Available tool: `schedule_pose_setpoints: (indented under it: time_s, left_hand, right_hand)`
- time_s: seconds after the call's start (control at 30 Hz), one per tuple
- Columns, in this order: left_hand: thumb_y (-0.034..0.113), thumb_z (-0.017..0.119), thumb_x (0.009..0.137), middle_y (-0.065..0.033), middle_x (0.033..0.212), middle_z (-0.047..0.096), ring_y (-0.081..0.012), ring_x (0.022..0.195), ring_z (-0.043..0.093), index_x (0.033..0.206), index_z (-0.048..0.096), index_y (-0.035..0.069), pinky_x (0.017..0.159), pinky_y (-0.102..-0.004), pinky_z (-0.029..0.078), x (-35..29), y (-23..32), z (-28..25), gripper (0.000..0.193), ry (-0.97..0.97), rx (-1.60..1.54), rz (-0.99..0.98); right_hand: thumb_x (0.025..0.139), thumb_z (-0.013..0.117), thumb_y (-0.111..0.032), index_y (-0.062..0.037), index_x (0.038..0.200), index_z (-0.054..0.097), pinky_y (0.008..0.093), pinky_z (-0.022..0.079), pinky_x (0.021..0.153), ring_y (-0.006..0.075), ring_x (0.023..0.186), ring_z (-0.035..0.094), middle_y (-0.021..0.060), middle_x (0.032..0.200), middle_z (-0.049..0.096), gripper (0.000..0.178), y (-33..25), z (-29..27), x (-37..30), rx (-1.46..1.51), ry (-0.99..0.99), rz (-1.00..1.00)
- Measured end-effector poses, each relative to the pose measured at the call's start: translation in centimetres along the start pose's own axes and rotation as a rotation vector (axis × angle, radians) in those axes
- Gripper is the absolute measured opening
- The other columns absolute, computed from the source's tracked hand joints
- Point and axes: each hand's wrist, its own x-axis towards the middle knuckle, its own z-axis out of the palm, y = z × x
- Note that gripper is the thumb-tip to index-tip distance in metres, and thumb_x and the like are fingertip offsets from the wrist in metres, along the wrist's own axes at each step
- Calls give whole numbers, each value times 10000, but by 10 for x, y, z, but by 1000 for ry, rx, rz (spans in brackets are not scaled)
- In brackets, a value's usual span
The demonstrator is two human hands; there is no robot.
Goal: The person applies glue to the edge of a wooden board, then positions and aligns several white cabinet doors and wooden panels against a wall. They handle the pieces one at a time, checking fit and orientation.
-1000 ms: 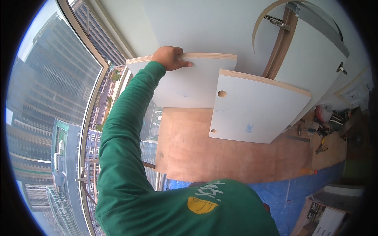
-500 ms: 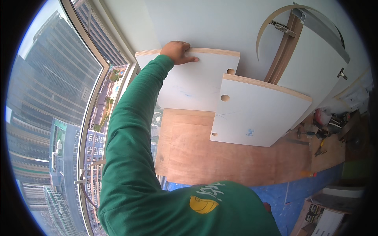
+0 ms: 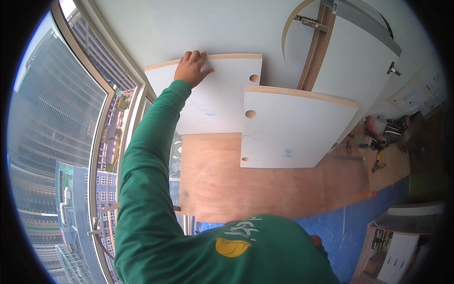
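My left hand [image 3: 191, 69] is at the top edge of a white cabinet door panel [image 3: 215, 102]. Its fingers reach over the pale wooden edge, and the thumb lies apart on the white face. This panel leans against the wall and has a round hinge hole near its upper right corner. A second white door panel [image 3: 293, 130] overlaps it on the right, with two hinge holes down its left side and a blue pen mark. Only a small patch of skin, seemingly my right hand [image 3: 316, 240], shows beside my green shirt; its fingers are hidden.
Tall windows [image 3: 97, 142] run along the left. A larger white door [image 3: 362, 61] with metal hinges and a curved edging strip [image 3: 285, 35] stand at the right wall. Pliers [image 3: 378, 162] and other tools lie on the brown board [image 3: 279, 189], with blue floor covering [image 3: 331, 227] nearer me.
The view has shifted, so both panels appear farther left. My left hand stays at the same panel's top edge, its fingers now showing more on top.
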Motion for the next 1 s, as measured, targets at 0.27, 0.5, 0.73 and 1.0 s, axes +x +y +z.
schedule_pose_setpoints:
  time_s: [0.27, 0.5, 0.73, 1.0]
  left_hand:
    - [465, 744, 967, -113, 1388, 586, -337, 1341, 513, 1486, 610, 59, 1148, -448, 466, -5, 4, 5, 672, 54, 11, 6]
    - [388, 764, 961, -93, 1357, 621, -327, 1317, 542, 1412, 682, 100, 1111, -491, 481, -19, 23, -18, 542, 111, -16, 84]
    - [123, 619, 1056, -149, 1012, 688, -368, 993, 635, 950, 660, -4, 890, -454, 518, 7, 126, -71, 171, 200, -418, 266]
    - [547, 669, 1021, -135, 979, 738, -343, 991, 707, 1007, 684, 11, 877, -464, 555, 32, 255, -67, 536, 32, -508, 239]
  right_hand:
    - [942, 673, -380, 2, 881, 745, 425, 577, 599, 260, 685, 727, 133, 787, 746, 394, 20, 16, 10, -55, 58, -78]
    - [947, 673, -472, -16, 852, 767, 494, 568, 790, 338, 768, 738, 170, 803, 766, 475, 49, 32, 24, -207, 67, -89]
    - [1002, 614, -485, -54, 953, 810, 526, 557, 917, 398, 979, 737, 213, 958, 775, 476, 26, 31, 24, -214, 58, 55]
    - [1049, 565, -472, -76, 1076, 812, 544, 540, 996, 450, 1092, 701, 235, 1127, 759, 467, 6, 22, 16, -302, 60, -59]
